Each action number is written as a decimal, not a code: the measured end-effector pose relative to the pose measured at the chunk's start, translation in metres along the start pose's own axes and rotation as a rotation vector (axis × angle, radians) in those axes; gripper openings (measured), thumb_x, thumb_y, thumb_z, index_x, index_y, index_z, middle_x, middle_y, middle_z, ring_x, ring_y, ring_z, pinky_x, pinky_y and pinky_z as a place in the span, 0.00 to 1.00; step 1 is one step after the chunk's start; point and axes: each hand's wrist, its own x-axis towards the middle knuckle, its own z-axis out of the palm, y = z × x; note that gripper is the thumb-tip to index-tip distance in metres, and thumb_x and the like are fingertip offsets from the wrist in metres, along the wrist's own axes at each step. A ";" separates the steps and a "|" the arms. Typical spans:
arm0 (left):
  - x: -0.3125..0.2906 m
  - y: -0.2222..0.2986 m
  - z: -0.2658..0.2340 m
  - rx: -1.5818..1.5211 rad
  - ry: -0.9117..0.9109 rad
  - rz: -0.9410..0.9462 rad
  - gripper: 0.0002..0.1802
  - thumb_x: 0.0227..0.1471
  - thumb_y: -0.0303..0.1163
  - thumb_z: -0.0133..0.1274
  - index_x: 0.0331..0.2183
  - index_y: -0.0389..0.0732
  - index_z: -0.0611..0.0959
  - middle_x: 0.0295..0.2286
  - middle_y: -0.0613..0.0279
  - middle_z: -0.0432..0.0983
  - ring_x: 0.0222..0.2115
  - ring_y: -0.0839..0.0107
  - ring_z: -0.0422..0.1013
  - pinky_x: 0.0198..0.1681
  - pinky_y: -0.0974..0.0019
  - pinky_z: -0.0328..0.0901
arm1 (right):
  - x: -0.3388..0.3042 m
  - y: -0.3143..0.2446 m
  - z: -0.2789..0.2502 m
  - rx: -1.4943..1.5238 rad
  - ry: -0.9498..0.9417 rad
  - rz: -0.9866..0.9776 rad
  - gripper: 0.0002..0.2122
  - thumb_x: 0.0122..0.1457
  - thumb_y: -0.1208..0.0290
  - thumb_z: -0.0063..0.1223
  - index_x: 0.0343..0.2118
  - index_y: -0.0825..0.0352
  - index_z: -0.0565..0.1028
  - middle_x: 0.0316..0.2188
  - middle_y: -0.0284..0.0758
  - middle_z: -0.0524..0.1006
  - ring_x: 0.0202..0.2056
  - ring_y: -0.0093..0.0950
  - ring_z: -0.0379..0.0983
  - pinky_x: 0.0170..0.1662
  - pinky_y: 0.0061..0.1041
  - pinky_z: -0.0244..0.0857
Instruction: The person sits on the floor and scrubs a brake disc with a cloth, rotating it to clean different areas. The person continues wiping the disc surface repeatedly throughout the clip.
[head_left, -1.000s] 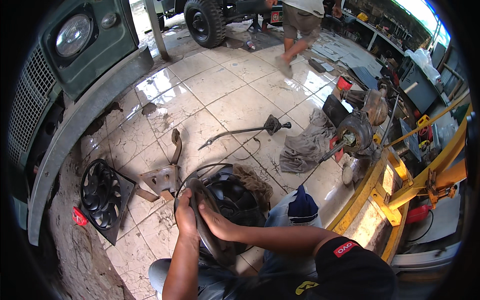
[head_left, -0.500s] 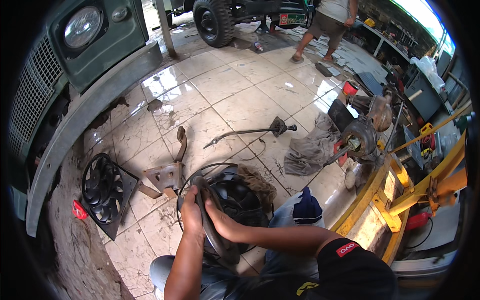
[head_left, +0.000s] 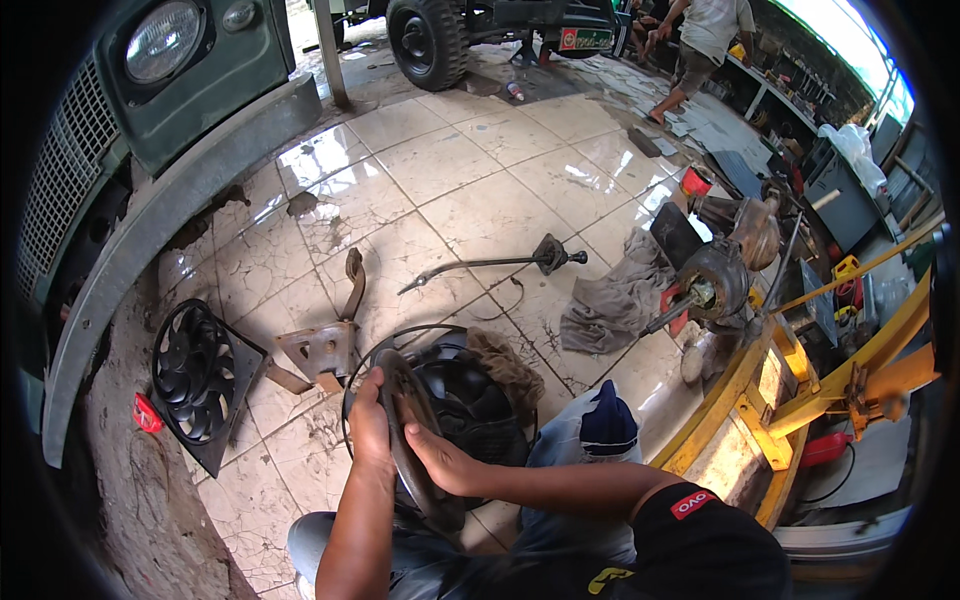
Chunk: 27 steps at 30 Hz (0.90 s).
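Note:
A dark grey round disc (head_left: 408,425), worn and dusty, stands tilted nearly on edge between my hands. My left hand (head_left: 371,428) grips its left side, thumb near the top edge. Against the opposite face lies my right hand (head_left: 442,462), fingers pressed on it and partly hidden. Directly behind the disc sits a black radiator fan (head_left: 465,390) in a round shroud, partly covered by my arms. A brown rag (head_left: 508,372) is draped over the fan's right side. To the left lies a rusty pedal bracket (head_left: 320,352).
Another black fan (head_left: 196,375) lies at the left beside a red object (head_left: 147,413). A lever rod (head_left: 480,264) rests on the tiles ahead. At right are a grey cloth (head_left: 612,305), a greasy axle housing (head_left: 715,280) and a yellow metal frame (head_left: 740,410). A person (head_left: 705,45) is at the back.
My right hand has slid a little down and left on the disc, its fingers lower. The person at the back has walked to the right. The view has shifted slightly.

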 end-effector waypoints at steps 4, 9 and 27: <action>0.001 -0.014 0.013 -0.119 0.071 0.126 0.18 0.57 0.44 0.48 0.24 0.40 0.76 0.17 0.64 0.69 0.16 0.72 0.65 0.21 0.69 0.62 | 0.026 0.012 -0.018 0.109 -0.121 0.242 0.34 0.70 0.49 0.16 0.65 0.77 0.42 0.66 0.47 0.45 0.66 0.32 0.37 0.67 0.25 0.33; 0.009 -0.006 -0.017 -0.011 -0.132 0.011 0.16 0.57 0.43 0.48 0.29 0.40 0.78 0.22 0.64 0.71 0.23 0.71 0.68 0.29 0.68 0.65 | 0.002 -0.023 -0.006 0.084 -0.149 0.074 0.33 0.70 0.50 0.17 0.66 0.75 0.37 0.68 0.46 0.35 0.69 0.34 0.26 0.69 0.27 0.24; 0.009 -0.006 -0.008 -0.068 -0.143 0.067 0.16 0.57 0.42 0.47 0.31 0.39 0.78 0.24 0.61 0.73 0.24 0.70 0.69 0.29 0.67 0.66 | 0.025 0.005 -0.015 0.080 -0.136 0.111 0.32 0.70 0.51 0.18 0.65 0.76 0.37 0.68 0.48 0.36 0.69 0.35 0.27 0.69 0.27 0.25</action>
